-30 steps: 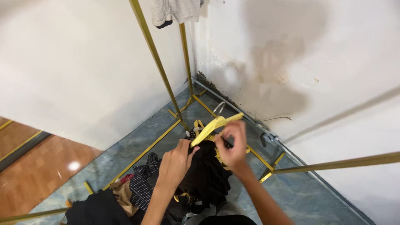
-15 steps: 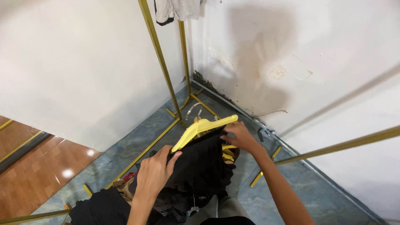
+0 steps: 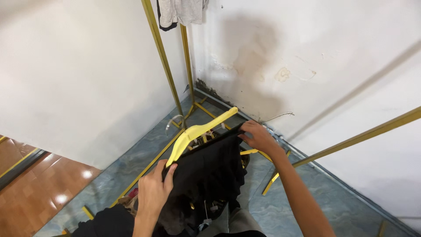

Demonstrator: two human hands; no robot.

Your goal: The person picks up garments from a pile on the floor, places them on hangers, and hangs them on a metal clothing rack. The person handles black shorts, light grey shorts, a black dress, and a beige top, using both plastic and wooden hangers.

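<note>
I'm seeing a smooth, glossy yellow plastic hanger point(image 3: 199, 131) carrying matt black cloth point(image 3: 208, 169), beside shiny gold-coloured metal rack poles point(image 3: 160, 48).

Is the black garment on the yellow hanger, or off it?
On it. The black garment hangs from the yellow hanger, its top edge stretched between the left hand and right hand.
</note>
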